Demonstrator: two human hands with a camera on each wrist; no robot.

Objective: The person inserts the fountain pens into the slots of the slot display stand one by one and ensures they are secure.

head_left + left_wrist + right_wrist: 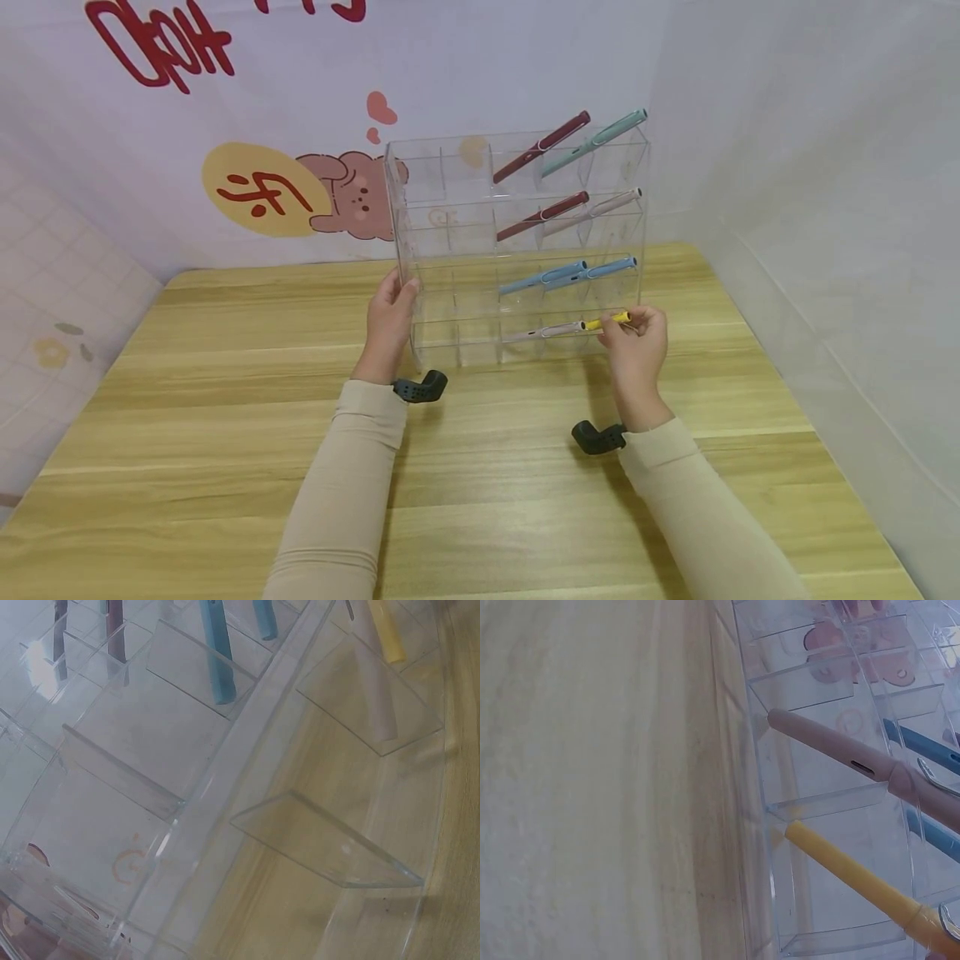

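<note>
A clear acrylic pen rack stands upright on the table. My left hand grips the lower part of its left side panel. At the bottom right compartment, my right hand pinches a yellow pen near its cap. The yellow pen leans in its compartment beside a pale pink pen. Two blue pens lie in the row above. Higher up are a maroon pen and a pale pen. The top row holds another maroon pen and a mint green pen.
The wooden table extends in front of and around the rack. Behind it hangs a white backdrop with a printed bear and red lettering. Black camera mounts stick out from both wrists.
</note>
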